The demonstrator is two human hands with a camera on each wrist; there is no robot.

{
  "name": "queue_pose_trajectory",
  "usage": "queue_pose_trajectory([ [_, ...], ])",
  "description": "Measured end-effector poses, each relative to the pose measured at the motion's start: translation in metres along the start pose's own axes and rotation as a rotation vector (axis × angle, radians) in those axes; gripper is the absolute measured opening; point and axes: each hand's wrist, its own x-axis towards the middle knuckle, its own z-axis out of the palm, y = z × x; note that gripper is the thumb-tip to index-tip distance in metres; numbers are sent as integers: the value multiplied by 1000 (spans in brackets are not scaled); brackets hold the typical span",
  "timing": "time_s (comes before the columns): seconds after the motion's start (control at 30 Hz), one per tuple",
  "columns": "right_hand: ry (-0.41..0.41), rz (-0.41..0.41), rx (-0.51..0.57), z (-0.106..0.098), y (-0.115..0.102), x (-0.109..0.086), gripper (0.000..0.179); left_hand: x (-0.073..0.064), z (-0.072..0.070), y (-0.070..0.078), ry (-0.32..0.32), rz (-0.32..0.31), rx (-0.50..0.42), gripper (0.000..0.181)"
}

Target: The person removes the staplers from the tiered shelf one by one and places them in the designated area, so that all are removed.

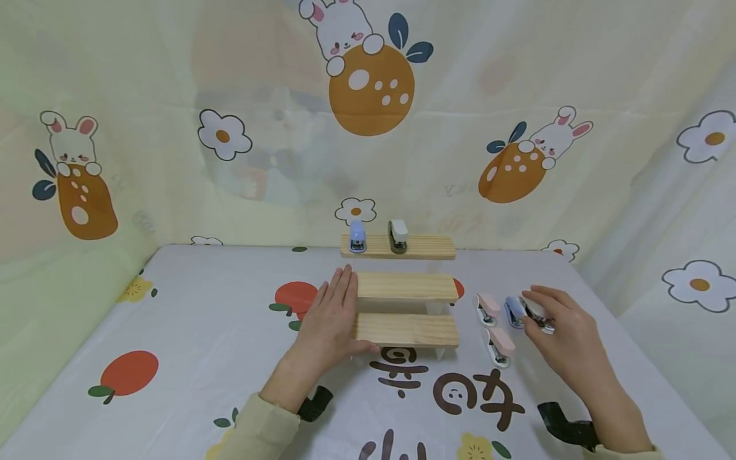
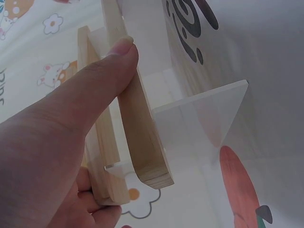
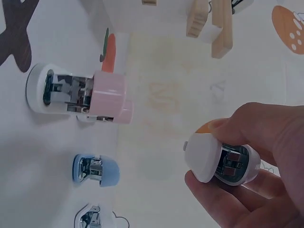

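Observation:
My left hand (image 1: 328, 316) holds the left end of a tiered wooden shelf with clear side supports. Its thumb lies across the front plank (image 1: 408, 330), while the other fingers reach back to the middle plank (image 1: 408, 286). In the right wrist view, my right hand (image 3: 259, 166) pinches a small white stapler (image 3: 204, 156) between thumb and fingers. Close by on the table are a light-blue stapler (image 3: 109, 172) and another white stapler (image 3: 92, 219). Two pink staplers (image 1: 489, 306) sit between the shelf and my right hand.
On the back plank (image 1: 428, 247) stand a blue stapler (image 1: 357, 236) and a white-topped one (image 1: 398, 235). A printed white cloth (image 1: 190, 332) covers the table. Behind it hangs a patterned curtain (image 1: 276, 185), with more curtain at both sides.

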Motion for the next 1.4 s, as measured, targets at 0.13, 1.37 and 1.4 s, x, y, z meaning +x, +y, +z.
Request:
queue_pose_trajectory([
  [0.13,-47,30,-20,0,3,0,42,-1,0,0,-3,0,-15,132],
  [1.37,-459,212,-90,26,34,-8,35,0,1,-3,4,27,7,134],
  [1.4,-462,216,-88,27,34,-9,35,0,2,-3,3,27,5,134],
])
